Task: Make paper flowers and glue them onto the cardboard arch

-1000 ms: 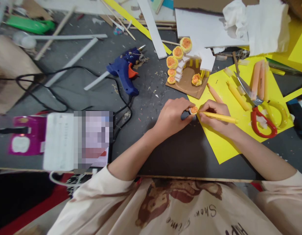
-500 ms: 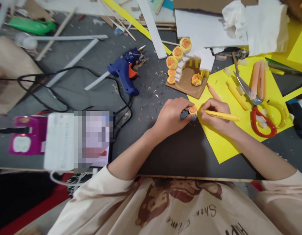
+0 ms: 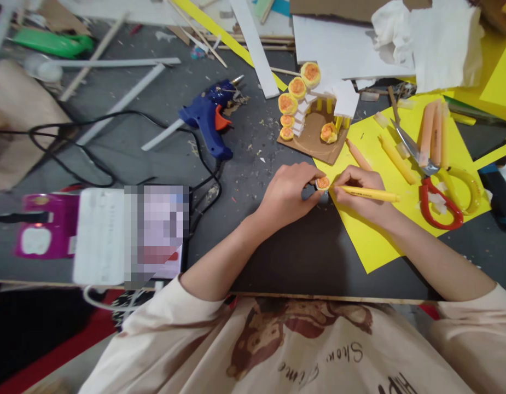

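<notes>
Looking down, head view: both hands met at the near edge of a dark counter [image 3: 154, 158], where a yellow paper sheet [image 3: 371, 241] began.
Left hand [image 3: 288, 194]: fingers closed narrowly, pinching a small orange rosette [image 3: 323, 183]; a dark bit under the fingers could not be made out.
Right hand [image 3: 359, 189]: wrapped around a yellow marker [image 3: 370, 193], its tip touching the rosette.
Rosette position: between the two hands, at the sheet's left corner, near but apart from the cardboard model [image 3: 314, 137].
Done, as judged: six like rosettes already sat on the model, five along its white steps and one on the base.
Left, as judged: the held rosette was not yet on the model; how many more were needed could not be told.
Tools nearby: blue glue gun [image 3: 209, 115] lay well to the left; red-handled scissors [image 3: 437, 191] and orange sticks [image 3: 431, 131] lay on the sheet to the right.
Writing: shirt [image 3: 302, 350] print read roughly "Show"; the rest was illegible. The white box [image 3: 99, 235] was partly pixelated, with no text readable.
</notes>
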Demonstrator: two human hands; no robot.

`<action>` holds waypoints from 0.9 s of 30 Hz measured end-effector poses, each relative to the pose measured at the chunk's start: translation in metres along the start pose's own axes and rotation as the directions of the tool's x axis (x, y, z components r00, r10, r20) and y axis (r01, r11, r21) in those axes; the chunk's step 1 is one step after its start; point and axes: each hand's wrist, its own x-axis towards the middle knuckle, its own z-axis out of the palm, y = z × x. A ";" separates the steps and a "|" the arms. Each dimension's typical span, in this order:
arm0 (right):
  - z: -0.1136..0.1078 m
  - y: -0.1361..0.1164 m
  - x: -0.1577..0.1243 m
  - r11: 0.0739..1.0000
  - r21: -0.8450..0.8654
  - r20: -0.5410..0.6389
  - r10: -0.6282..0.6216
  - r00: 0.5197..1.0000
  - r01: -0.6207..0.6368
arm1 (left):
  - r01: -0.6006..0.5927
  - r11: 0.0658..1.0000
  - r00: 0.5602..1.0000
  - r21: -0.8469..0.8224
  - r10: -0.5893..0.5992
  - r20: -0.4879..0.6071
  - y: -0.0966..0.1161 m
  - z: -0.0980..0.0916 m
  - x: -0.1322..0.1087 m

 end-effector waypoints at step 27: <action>0.001 -0.001 0.002 0.999 0.012 -0.081 -0.032 0.996 0.033 | 0.010 1.000 0.999 0.004 -0.010 0.031 0.001 -0.002 0.000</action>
